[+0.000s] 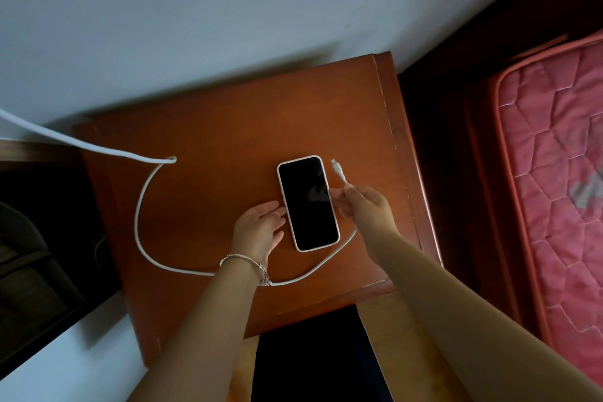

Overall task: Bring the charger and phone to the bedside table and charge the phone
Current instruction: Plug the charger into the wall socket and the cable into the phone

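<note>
A phone (pixel 308 203) with a dark screen and a pale case lies face up on the brown wooden bedside table (pixel 228 127). The white charger cable (pixel 140 206) comes in from the left, loops over the tabletop and passes under my left wrist. My right hand (pixel 367 206) pinches the cable just behind its plug (pixel 336 167), which points away from me beside the phone's upper right corner. My left hand (pixel 259 227) rests with straight fingers against the phone's left edge. The plug is apart from the phone.
A pale wall (pixel 228 10) rises behind the table. A pink quilted mattress (pixel 554 173) lies at the right across a dark gap. Dark furniture (pixel 39 238) stands at the left. My dark-trousered legs (pixel 313 356) are at the table's front edge.
</note>
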